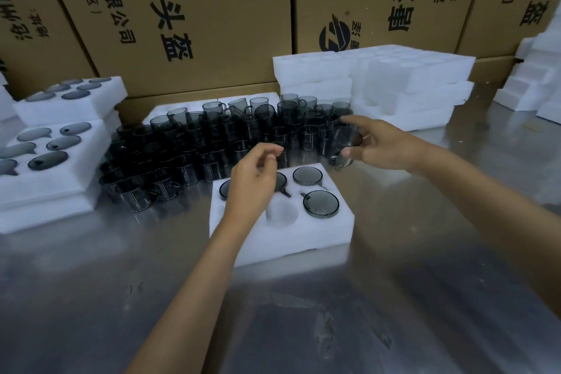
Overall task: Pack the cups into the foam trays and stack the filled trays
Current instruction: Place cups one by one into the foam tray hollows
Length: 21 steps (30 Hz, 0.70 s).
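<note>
cups (212, 143): dark smoky grey, see-through
trays (282, 231): plain white
table (303, 313): silver-grey, shiny
boxes (188, 9): tan brown, black printed characters and logo

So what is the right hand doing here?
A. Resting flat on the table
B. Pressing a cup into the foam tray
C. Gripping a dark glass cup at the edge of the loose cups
C: the right hand curls round a dark glass cup beyond the foam tray.
</note>
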Each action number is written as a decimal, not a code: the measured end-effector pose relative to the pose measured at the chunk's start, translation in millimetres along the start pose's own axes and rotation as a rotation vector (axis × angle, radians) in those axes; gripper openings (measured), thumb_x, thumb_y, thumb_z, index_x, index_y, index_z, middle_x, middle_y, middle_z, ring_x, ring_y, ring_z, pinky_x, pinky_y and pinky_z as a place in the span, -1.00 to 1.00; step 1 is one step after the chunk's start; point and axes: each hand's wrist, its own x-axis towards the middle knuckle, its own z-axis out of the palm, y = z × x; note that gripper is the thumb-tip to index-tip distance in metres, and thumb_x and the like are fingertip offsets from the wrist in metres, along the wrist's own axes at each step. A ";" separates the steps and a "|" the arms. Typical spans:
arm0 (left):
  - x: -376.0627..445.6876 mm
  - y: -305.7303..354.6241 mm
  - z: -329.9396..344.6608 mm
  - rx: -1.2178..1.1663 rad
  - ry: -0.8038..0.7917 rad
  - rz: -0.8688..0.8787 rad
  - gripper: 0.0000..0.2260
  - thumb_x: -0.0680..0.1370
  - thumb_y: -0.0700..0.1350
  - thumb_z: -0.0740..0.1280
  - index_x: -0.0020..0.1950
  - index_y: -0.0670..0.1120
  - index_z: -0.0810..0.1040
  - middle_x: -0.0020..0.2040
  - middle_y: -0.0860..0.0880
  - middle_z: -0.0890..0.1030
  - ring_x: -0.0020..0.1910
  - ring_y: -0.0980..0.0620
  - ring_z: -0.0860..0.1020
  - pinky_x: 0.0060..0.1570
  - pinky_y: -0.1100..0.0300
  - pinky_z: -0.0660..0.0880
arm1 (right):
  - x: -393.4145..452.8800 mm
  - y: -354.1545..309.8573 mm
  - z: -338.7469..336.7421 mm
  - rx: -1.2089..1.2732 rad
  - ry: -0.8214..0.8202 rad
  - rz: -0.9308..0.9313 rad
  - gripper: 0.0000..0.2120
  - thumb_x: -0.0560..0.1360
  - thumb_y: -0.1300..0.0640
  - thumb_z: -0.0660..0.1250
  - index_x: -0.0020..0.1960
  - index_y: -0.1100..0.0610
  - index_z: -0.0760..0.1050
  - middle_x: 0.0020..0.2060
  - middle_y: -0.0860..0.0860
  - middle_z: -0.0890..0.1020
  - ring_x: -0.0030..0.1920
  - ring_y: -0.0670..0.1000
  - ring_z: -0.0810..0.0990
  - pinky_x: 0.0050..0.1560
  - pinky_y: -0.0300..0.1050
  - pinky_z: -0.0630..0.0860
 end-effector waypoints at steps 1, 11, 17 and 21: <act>-3.0 2.4 -4.7 -0.046 -0.002 -0.007 -0.79 0.64 -0.24 0.22 0.07 -0.03 0.62 0.03 0.09 0.67 0.03 0.15 0.60 0.04 0.34 0.49 | -7.6 -11.9 2.1 0.040 -0.022 -0.032 -0.40 0.49 0.08 0.47 0.47 -0.03 0.34 -0.04 -0.12 0.57 -0.11 -0.19 0.62 -0.12 -0.42 0.47; -16.5 21.1 -48.5 -0.130 -0.203 -0.112 -0.87 0.59 -0.22 0.33 0.00 -0.14 0.68 -0.19 -0.03 0.72 -0.19 0.13 0.66 -0.22 0.26 0.55 | -46.1 -75.8 68.6 -0.227 0.073 -0.083 -0.38 0.13 -0.49 0.40 -0.22 -0.01 0.29 -0.39 -0.13 0.44 -0.38 -0.10 0.39 -0.40 -0.12 0.26; -14.5 19.7 -49.0 -0.093 -0.258 -0.118 -0.94 0.54 -0.23 0.42 -0.02 -0.15 0.68 -0.11 -0.03 0.71 -0.13 0.13 0.65 -0.23 0.34 0.51 | -38.9 -76.1 100.9 -0.239 0.212 -0.100 -0.47 0.21 -0.44 0.34 -0.32 0.00 0.29 -0.48 -0.11 0.44 -0.42 -0.08 0.42 -0.46 -0.14 0.20; -12.5 18.5 -50.7 -0.180 -0.182 -0.185 -0.91 0.50 -0.24 0.47 -0.01 -0.13 0.68 -0.08 -0.06 0.72 -0.04 -0.03 0.68 -0.14 0.19 0.59 | -35.9 -76.9 105.9 -0.224 0.262 -0.086 -0.48 0.21 -0.42 0.32 -0.42 0.02 0.27 -0.56 -0.08 0.40 -0.46 -0.06 0.42 -0.47 -0.14 0.21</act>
